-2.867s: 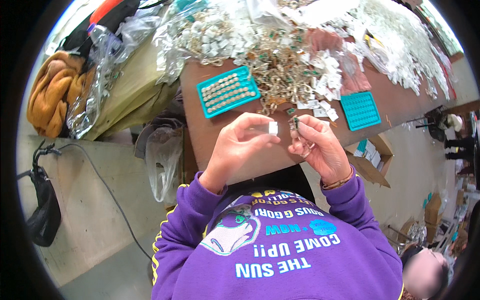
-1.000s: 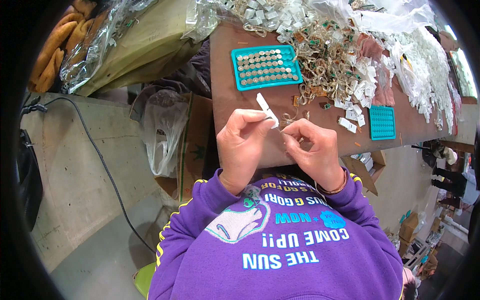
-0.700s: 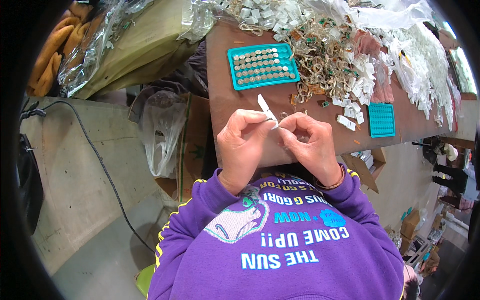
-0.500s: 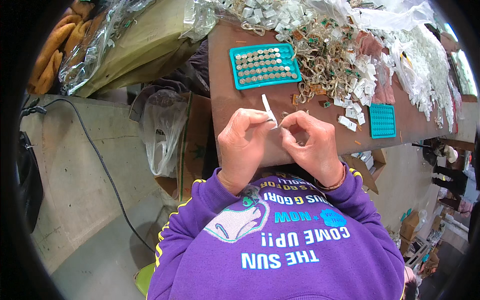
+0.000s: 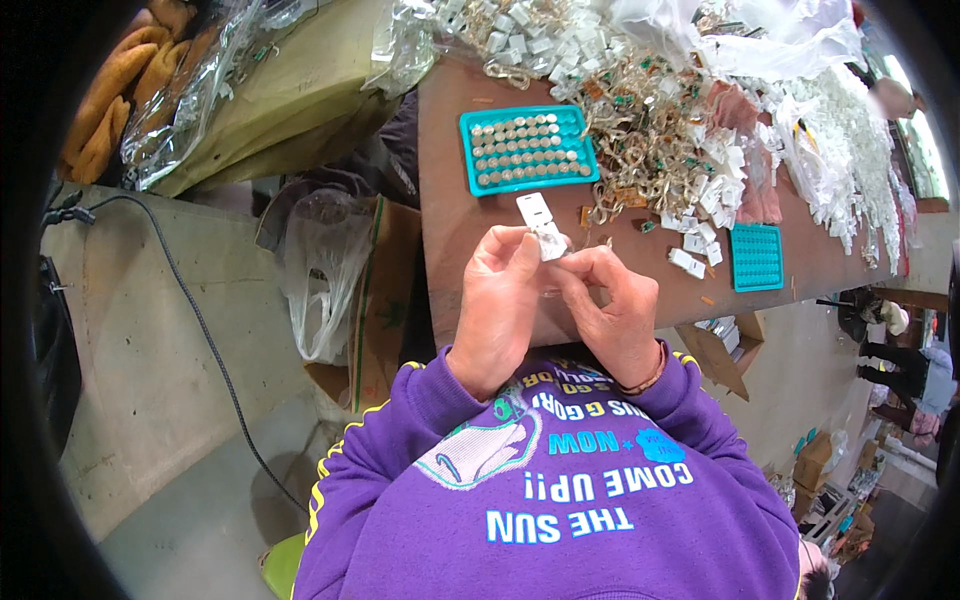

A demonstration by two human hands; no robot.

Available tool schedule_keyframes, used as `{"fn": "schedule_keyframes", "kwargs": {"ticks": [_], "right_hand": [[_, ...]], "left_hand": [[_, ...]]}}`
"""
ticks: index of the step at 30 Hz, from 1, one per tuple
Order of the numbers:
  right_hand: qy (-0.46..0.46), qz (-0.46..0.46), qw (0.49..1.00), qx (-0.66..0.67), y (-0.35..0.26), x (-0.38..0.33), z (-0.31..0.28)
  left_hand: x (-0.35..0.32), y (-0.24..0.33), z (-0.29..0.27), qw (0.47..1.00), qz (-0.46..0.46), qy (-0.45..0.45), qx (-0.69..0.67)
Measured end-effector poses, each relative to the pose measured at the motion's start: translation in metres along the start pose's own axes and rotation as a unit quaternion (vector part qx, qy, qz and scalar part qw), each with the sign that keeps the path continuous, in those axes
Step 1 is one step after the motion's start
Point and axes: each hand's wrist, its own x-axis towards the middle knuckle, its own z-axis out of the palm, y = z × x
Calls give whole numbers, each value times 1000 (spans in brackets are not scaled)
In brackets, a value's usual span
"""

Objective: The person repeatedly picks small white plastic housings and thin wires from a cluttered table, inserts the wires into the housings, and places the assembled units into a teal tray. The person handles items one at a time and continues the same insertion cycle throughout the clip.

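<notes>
Setting: small assembly workshop | beyond the hands: brown workbench [image 5: 470, 250] heaped with gold chain pieces [image 5: 640, 130] and white tags [image 5: 700, 215] | just ahead: teal sorting tray [image 5: 527, 148] of round parts | to the left: cardboard box [image 5: 385, 290], plastic bag [image 5: 320, 270], concrete floor [image 5: 150, 350]

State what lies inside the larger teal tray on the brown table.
The larger teal tray holds rows of small round metallic pieces, filling most of its pockets. What lies beneath them in the pockets is covered, and they are too small to identify.

Brown table [image 5: 455, 250], grey concrete floor [image 5: 150, 360], daylit.
</notes>
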Motion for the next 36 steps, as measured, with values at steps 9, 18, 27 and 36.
{"fn": "schedule_keyframes", "kwargs": {"ticks": [9,18,27,36], "right_hand": [[35,-155,931,-330,42,76,-37],[-16,-169,929,-330,60,93,-25],[-100,-144,952,-251,63,113,-26],[-72,-121,971,-193,44,116,-22]], "left_hand": [[31,-14,-19,999,25,42,-13],[30,-7,-14,999,40,2,-18],[31,-6,-15,998,39,2,-39],[31,-5,-17,999,18,18,-25]]}}
